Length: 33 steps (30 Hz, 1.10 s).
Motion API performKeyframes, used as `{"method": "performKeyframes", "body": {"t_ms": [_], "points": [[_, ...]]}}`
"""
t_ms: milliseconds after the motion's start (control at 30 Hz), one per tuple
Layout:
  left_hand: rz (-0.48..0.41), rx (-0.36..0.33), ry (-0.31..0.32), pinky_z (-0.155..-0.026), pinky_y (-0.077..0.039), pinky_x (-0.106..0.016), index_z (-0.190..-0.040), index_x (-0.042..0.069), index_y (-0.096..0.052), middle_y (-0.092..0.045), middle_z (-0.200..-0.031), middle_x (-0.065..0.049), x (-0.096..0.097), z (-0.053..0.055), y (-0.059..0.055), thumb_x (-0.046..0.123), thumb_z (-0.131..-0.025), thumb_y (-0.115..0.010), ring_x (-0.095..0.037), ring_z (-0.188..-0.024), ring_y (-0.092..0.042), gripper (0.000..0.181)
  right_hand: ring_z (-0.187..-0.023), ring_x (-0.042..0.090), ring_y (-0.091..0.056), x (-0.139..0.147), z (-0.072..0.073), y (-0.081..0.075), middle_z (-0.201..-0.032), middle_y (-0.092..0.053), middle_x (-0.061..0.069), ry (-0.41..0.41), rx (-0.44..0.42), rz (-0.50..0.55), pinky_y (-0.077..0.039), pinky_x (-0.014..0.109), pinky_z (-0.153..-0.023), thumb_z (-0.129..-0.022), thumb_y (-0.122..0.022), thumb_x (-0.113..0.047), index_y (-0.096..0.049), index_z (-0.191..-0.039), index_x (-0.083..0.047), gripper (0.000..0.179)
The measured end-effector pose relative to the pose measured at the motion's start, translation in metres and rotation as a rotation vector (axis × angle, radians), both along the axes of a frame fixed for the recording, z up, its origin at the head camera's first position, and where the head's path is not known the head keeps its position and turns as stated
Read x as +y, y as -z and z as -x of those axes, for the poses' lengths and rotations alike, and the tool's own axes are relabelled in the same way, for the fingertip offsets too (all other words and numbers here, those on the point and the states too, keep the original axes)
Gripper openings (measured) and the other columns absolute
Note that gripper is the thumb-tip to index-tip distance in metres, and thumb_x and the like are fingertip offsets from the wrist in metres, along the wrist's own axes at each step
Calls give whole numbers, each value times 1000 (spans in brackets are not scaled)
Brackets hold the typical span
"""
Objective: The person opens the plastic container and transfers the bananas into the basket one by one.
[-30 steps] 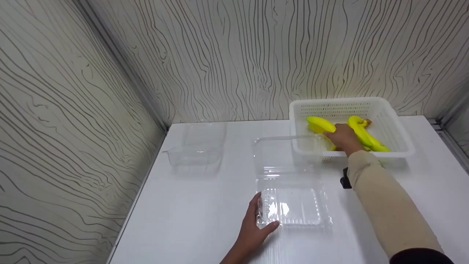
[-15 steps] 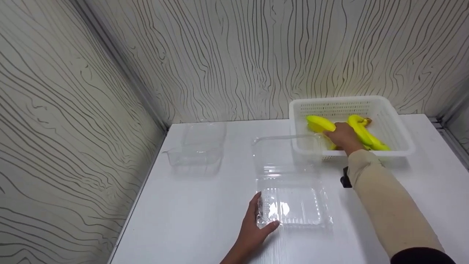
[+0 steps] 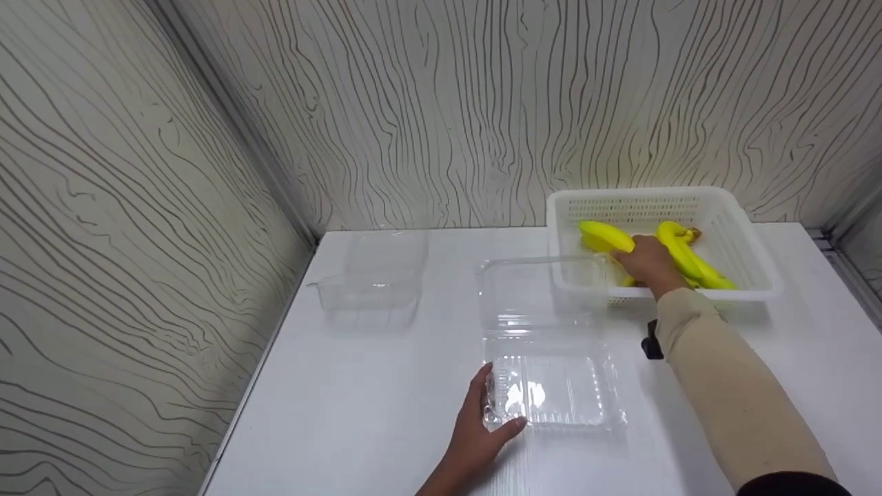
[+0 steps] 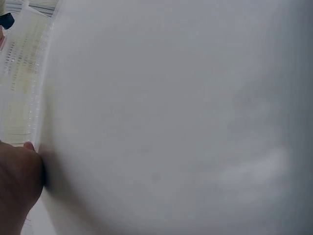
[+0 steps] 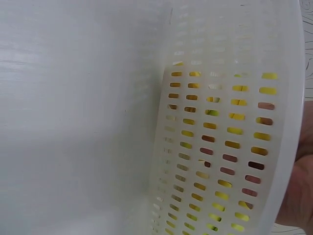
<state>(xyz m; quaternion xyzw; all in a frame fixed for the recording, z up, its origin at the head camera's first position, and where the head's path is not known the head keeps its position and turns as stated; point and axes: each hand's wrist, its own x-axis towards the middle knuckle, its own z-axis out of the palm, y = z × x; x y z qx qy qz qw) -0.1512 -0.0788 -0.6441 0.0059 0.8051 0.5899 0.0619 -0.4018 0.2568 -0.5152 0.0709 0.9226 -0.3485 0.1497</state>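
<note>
A white perforated plastic basket at the back right has yellow bananas inside. Reaching over its front rim, my right hand grips a banana; its fingertips are hidden. The right wrist view shows the basket's slotted wall, with part of that hand beyond the rim. Front and centre lies a clear plastic clamshell container, its lid folded back. My left hand holds the container's front left corner, thumb at the front edge and fingers along the left side.
Another clear plastic container with its lid raised stands at the back left of the white table. Wood-patterned panels close in the back and left. The open lid reaches close to the basket's front left corner.
</note>
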Motion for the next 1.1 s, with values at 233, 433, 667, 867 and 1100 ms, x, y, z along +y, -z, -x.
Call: {"method": "performKeyframes", "body": {"t_ms": [233,433,667,867,1100], "points": [[-7,10,-5,-127,-35,-63,-170,29,-22,-36,-174,-15,2,1,0,49,-86,-83,-41,-160,-39,106,-98,29,-57,2,0,-3,-111,-53,15,16,-21,22,-50,35,-81,-111,-53,-40,-43,-153,5,62],[-5,16,5,-128,-35,-61,-170,29,-22,-35,-174,-15,3,1,0,49,-87,-82,-39,-161,-37,104,-122,41,-50,7,2,-2,-152,-44,32,-13,-22,-16,-54,52,-106,-110,-53,-46,-19,-167,4,83],[-2,26,1,-127,-38,-61,-170,29,-23,-34,-175,-17,2,0,-1,47,-87,-83,-41,-161,-36,103,-156,56,-24,10,-5,-15,-175,-5,34,31,59,-37,-21,73,-128,-105,-57,-62,6,-169,1,109],[25,16,10,-129,-34,-63,-170,28,-22,-31,-176,-16,3,1,-6,52,-87,-81,-42,-163,-33,105,-146,57,-46,6,-36,-29,-160,-43,39,27,251,-105,-44,69,-117,-107,-49,-63,-20,-168,3,94],[22,33,14,-128,-34,-63,-170,28,-22,-34,-175,-16,2,0,-6,48,-88,-81,-41,-162,-35,103,-130,51,-63,0,-107,-22,-141,-65,32,-2,414,-41,-59,63,-99,-109,-49,-58,-51,-156,-1,73]]}}
